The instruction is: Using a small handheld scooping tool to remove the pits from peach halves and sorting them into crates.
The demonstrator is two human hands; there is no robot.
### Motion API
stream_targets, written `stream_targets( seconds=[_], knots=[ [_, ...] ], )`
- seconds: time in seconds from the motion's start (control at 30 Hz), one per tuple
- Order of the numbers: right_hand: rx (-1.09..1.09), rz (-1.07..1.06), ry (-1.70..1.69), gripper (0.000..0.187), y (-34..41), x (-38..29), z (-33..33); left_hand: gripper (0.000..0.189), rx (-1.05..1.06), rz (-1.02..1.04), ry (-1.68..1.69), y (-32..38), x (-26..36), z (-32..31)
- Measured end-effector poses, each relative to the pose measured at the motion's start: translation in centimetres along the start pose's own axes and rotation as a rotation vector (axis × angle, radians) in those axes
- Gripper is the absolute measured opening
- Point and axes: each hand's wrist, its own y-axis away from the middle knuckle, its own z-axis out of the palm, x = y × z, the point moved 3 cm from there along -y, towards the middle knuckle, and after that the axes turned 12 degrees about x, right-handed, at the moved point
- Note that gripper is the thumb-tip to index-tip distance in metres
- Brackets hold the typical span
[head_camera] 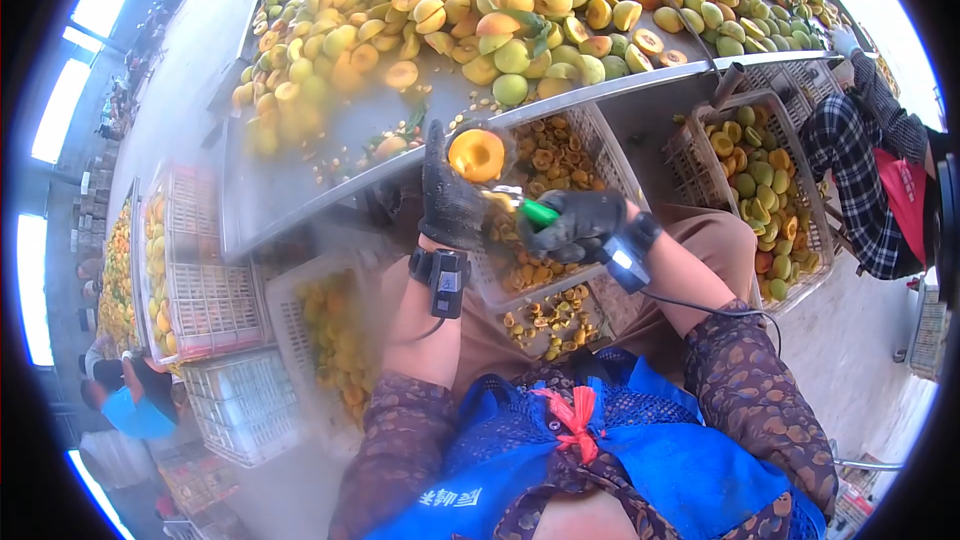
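My left hand (pixel 455 195), in a dark knit glove, holds a halved yellow fruit (pixel 477 155), peach or apricot by its look, cut face up with a hollow in the middle. In my gloved right hand (pixel 574 226) is a green-handled tool (pixel 538 213). Its metal head (pixel 504 196) lies just below the fruit half; whether it touches is unclear. Under both hands stands a plastic crate (pixel 619 154) with many small fruit halves (pixel 551 154) in it. More fruit pieces (pixel 555 322) lie below the crate, between my knees.
A metal table (pixel 300 195) heaped with whole and halved fruit (pixel 517 0) spans the front. Fruit-filled crates stand at right (pixel 814 240) and left (pixel 285 300), the left one blurred. A co-worker in checked trousers (pixel 847 172) sits at right. A cable (pixel 712 307) runs along my right forearm.
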Motion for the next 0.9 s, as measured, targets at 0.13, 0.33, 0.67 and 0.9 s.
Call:
stream_targets(
  seconds=[0.13, 0.33, 0.67, 0.9],
  knots=[
    [0.282, -0.032, 0.797, 0.027, 2.2, -0.1, -3.3, 0.048, -0.054, 0.704, -0.801, 2.3, 4.7, 1.2],
    [0.421, 0.005, 1.398, 0.024, 1.6, 4.9, -4.5, 0.037, -0.009, 0.790, -1.217, 10.1, 14.1, -5.5],
    [0.261, -0.049, 1.628, 0.017, -0.4, 14.3, -2.5, 0.028, -0.142, 0.763, -1.811, -2.6, 16.7, -16.3],
    [0.279, -0.073, 1.589, 0.021, -1.9, 8.8, -0.8, 0.073, 0.219, 0.183, -1.931, -24.8, 8.4, -4.5]
  ],
)
